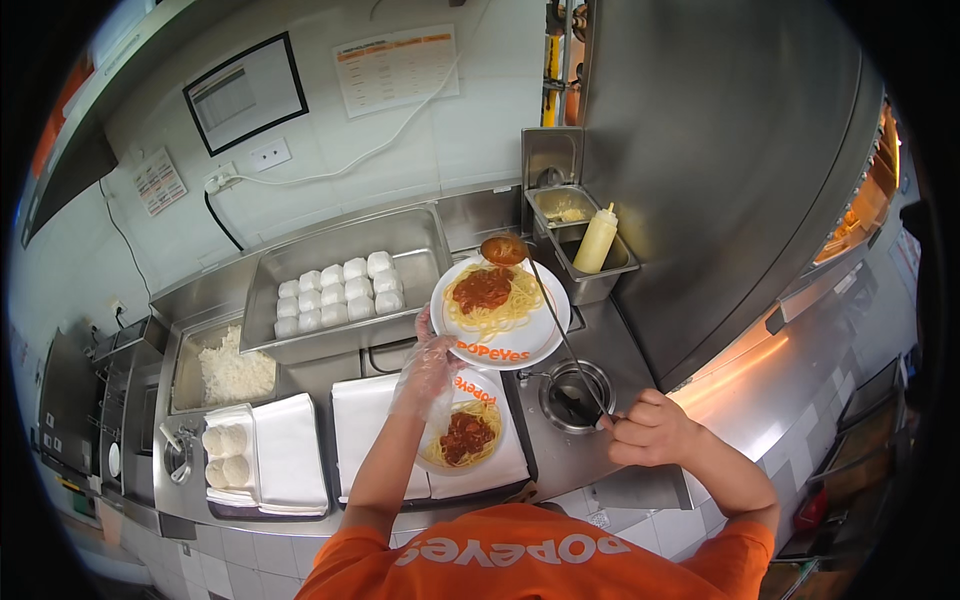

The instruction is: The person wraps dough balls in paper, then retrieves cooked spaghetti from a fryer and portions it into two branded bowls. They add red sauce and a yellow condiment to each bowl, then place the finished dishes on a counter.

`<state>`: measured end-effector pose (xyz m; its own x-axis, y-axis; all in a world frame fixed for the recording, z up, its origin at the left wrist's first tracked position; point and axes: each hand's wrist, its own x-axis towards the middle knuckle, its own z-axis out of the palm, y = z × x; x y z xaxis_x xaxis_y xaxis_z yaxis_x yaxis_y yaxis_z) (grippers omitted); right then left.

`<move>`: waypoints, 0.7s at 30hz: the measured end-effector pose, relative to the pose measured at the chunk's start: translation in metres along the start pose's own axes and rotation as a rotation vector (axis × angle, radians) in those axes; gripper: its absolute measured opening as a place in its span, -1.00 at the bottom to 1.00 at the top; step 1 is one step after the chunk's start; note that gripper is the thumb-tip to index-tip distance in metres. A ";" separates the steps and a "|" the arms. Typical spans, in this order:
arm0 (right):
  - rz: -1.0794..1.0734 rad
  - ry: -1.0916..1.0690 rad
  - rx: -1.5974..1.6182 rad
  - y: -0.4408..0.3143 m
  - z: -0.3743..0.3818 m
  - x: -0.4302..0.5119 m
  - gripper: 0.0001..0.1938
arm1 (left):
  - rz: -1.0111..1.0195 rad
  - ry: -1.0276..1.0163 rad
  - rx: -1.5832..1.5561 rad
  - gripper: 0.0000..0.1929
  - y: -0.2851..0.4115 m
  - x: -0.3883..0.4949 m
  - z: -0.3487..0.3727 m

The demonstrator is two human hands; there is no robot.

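My left hand (pixel 427 375), in a clear plastic glove, holds a white plate (pixel 547 330) by its left rim. Spaghetti (pixel 517 300) topped with red meat sauce (pixel 480 291) lies on it. In my bare right hand (pixel 649 431) is the handle of a ladle (pixel 504 250), whose bowl of sauce is over the plate's far edge. A second plate (pixel 505 420) of spaghetti and sauce rests below, on white cloths (pixel 487 480) on a dark tray. Right of it, a round metal pot (pixel 576 396) is set in the counter.
A deep steel pan (pixel 420 255) holds several white wrapped portions (pixel 358 289). Left of it sits a pan of rice (pixel 238 367), with rice mounds (pixel 225 454) on a tray in front. A squeeze bottle (pixel 596 241) stands in a steel container at the back right, beside a steel cabinet (pixel 705 172).
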<state>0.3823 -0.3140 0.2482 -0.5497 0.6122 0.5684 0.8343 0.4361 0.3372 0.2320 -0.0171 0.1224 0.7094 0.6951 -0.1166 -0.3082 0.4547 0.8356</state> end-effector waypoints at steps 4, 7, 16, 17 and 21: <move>0.432 0.339 -0.108 0.019 0.014 -0.011 -0.60 | 0.005 -0.033 0.025 -0.24 -0.001 0.002 -0.007; 1.154 0.980 0.539 0.046 0.017 -0.024 -0.65 | 0.034 0.023 -0.061 -0.23 0.000 -0.003 -0.009; 1.253 0.929 0.673 0.128 0.097 -0.035 -0.72 | 0.171 0.295 -0.148 -0.25 0.029 -0.094 -0.067; 1.181 0.770 0.569 0.134 0.121 -0.028 -0.74 | 0.256 0.250 -0.192 -0.23 0.032 -0.111 -0.074; 1.012 0.109 0.423 0.142 0.217 0.000 -0.86 | 0.362 0.422 -0.188 -0.14 0.044 -0.168 -0.097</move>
<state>0.4919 -0.1088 0.1338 0.4034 0.7616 0.5072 0.8043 -0.0308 -0.5934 0.0375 -0.0602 0.1268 0.2363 0.9686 -0.0771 -0.6182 0.2110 0.7572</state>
